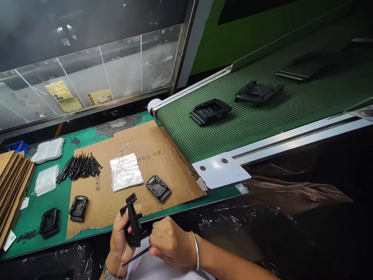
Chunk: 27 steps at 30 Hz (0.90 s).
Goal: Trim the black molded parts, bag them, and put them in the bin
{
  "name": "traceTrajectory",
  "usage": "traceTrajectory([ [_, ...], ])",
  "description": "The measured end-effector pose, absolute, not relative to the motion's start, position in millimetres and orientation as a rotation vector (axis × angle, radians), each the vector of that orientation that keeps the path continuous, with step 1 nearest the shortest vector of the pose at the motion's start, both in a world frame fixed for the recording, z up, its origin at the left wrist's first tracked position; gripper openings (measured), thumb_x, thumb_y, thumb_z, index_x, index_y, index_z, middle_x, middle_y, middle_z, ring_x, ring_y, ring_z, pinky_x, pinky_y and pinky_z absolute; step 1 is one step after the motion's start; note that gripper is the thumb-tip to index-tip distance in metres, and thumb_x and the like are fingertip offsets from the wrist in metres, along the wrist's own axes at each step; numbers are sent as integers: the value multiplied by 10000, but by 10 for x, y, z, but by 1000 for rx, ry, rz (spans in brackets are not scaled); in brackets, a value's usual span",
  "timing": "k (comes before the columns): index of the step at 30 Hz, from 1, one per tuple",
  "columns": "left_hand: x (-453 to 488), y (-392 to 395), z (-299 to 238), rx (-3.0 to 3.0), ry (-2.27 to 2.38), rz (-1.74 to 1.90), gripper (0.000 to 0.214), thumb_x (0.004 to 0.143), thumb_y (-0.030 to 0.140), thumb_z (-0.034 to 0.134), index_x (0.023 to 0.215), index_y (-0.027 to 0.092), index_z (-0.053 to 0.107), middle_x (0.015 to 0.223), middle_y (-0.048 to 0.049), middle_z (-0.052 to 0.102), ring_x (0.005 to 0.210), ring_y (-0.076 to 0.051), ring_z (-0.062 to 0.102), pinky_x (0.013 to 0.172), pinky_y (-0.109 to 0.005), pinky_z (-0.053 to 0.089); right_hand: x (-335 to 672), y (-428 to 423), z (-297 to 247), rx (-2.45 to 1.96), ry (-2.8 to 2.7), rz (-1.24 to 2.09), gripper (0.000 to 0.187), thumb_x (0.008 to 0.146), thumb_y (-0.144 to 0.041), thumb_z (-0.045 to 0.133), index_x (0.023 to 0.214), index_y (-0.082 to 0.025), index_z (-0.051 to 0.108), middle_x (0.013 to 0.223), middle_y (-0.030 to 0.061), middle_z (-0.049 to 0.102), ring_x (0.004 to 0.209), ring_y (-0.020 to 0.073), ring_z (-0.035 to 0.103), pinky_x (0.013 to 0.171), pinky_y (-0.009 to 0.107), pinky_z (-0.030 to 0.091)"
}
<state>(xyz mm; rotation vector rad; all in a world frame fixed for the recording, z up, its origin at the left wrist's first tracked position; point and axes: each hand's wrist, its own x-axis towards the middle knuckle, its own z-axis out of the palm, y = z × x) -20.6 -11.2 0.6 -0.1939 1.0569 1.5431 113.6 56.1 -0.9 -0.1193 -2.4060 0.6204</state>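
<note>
Black plastic bracket (133, 221), standing on edge, firmly grasped in the left hand (121, 243), fingers wrapped around its far side. Right hand (171, 242) just beside the bracket, clenched on a thin black rod (136, 256), lower end of the rod slanting down and left toward the left wrist. Beyond the hands, a cardboard sheet (116, 140) on a green mat (27, 237); on the sheet, a bundle of black rods (80, 166), a clear plastic bag (126, 172) and three more brackets (158, 188). Further off, to the right, a green mesh conveyor belt (247, 124) carrying similar black brackets (211, 111).
</note>
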Motion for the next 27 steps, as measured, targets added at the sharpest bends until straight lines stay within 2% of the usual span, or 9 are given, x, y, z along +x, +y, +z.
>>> traceTrajectory([
  [6,-152,-157,-18,-70,1161,1668,264,546,262,753,709,167,568,497,78,457,392,-9,333,382,-120,282,1033,600,61,-543,-2163,803,441,940,-330,163,583,-183,376,478,-31,384,424,85,354,437,223,247],
  [9,-137,-198,-21,-3,1106,1662,292,602,267,717,861,196,602,496,80,431,402,-14,334,403,-128,302,997,614,83,-560,-2205,813,430,938,-332,179,594,-179,387,481,-34,388,426,82,367,439,215,249],
  [12,-183,-239,-37,36,1006,1564,425,652,260,674,1059,221,561,533,67,454,389,-9,315,400,-134,305,1040,648,103,-561,-2244,795,444,939,-331,171,589,-178,396,479,-31,396,428,85,361,441,221,243],
  [14,-233,-259,-75,58,912,1473,451,671,243,648,1108,211,539,550,53,465,388,-10,326,392,-135,309,1092,684,113,-540,-2287,813,461,939,-335,159,585,-177,408,482,-28,405,430,87,359,444,223,241],
  [17,-305,-270,-180,163,684,1336,402,684,265,619,1072,173,565,520,39,452,370,-24,351,351,-133,304,1155,743,93,-520,-2372,886,467,935,-341,168,591,-175,436,489,-23,429,435,87,380,450,219,248],
  [21,-354,-246,-296,307,282,1144,344,768,350,503,1045,157,570,448,58,398,271,-19,263,249,-127,246,1201,836,-35,-644,-2425,995,468,924,-376,174,592,-178,438,484,-23,432,440,89,416,448,210,260],
  [24,-342,-241,-290,171,207,1168,279,837,292,400,1028,171,564,531,45,420,276,9,259,224,-75,185,1256,972,-230,-976,-2404,967,454,925,-361,155,632,-180,451,491,-21,445,448,100,442,458,211,275],
  [27,-293,-259,-231,-100,259,1294,238,855,205,373,988,149,561,597,28,421,350,22,341,238,-9,176,1360,1165,-530,-1476,-2486,689,326,913,-289,256,750,-175,514,556,4,526,521,133,510,487,227,290],
])
